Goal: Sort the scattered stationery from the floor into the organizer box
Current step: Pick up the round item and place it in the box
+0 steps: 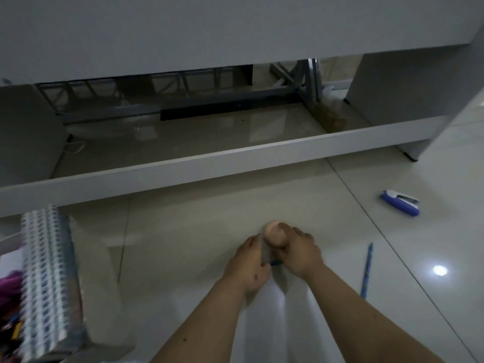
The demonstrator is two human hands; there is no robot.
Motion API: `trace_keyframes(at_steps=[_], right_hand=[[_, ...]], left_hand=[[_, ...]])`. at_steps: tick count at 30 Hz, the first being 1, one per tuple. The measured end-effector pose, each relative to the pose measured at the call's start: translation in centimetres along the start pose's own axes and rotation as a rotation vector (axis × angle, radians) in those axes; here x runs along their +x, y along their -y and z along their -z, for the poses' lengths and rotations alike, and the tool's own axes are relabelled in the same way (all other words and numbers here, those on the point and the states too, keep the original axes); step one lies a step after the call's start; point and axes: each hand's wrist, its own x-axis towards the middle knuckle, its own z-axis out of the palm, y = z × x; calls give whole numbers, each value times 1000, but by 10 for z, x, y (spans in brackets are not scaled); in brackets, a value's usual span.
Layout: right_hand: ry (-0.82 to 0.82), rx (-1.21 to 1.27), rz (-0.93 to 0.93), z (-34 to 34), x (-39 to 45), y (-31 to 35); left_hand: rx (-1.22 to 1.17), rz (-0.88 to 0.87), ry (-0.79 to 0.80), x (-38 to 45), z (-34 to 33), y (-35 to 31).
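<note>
Glossy pale tiled floor (183, 231) is reflecting a ceiling light, running under a white furniture frame (209, 163) with metal legs lying beyond it in dim light. At centre, the right hand (301, 254) is curling its grip round a peach-coloured rounded object (272, 233), kind not discernible, while the left hand (248, 265) is pinching a small blue item (275, 263) — mostly hidden — just beside it. A blue pen (366, 271) is lying on the floor at right, long axis running near-to-far, a blue-and-white stapler (400, 203) is lying further right with its metal end pointing right, and a spiral-bound notebook (47, 279) is standing at left — blurred.
</note>
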Motion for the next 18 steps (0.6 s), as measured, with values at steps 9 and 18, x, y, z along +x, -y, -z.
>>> trace_keyframes(at_steps=[9,18], right_hand=[[-139,378,150,-3,0,31],[-132,547,324,25,-40,82]], left_hand=[[-576,65,-71,8,0,-4],[-499,31,-254,-54,33,2]])
